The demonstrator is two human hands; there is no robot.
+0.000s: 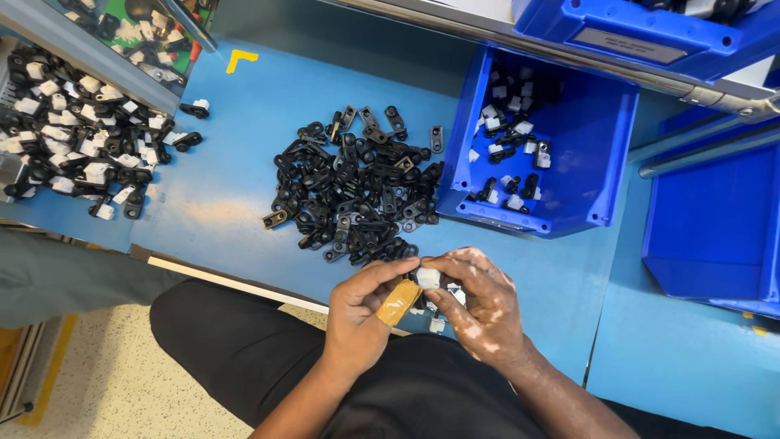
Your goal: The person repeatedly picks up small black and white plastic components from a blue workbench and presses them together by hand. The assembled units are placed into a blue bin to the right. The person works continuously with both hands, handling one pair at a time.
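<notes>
left hand [363, 313], thumb wrapped in tan tape, and right hand [475, 302] meet at the worktop's [236, 130] near edge, fingertips of both pinched shut on a small white plastic clip [428, 278]. more white pieces [439, 323] lie beneath the hands. just beyond, a heap of black clips [353, 187]; right of it, a blue bin [561, 154] holding assembled black-and-white parts.
</notes>
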